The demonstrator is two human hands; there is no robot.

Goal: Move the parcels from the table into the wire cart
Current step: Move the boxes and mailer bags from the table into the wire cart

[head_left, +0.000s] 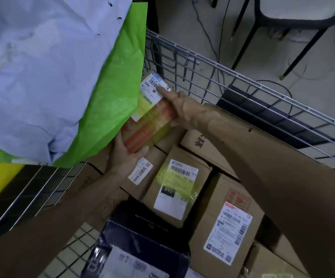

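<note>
While both hands reach inside the cart (243, 81), I see them holding one parcel (150, 121) between them, within the wire walls and above the boxes (229, 221) stacked there. The left hand (125, 157) grips its near end, thumb and fingers curled round it. The right hand (180, 107) clasps the far end, index finger stretched along the white label. The parcel's left side is tucked under a green sheet (110, 93), which lies beneath a pale blue one (42, 67). Whether the parcel rests on the boxes below, I can't quite tell. A black box (142, 223) lies nearest me.
</note>
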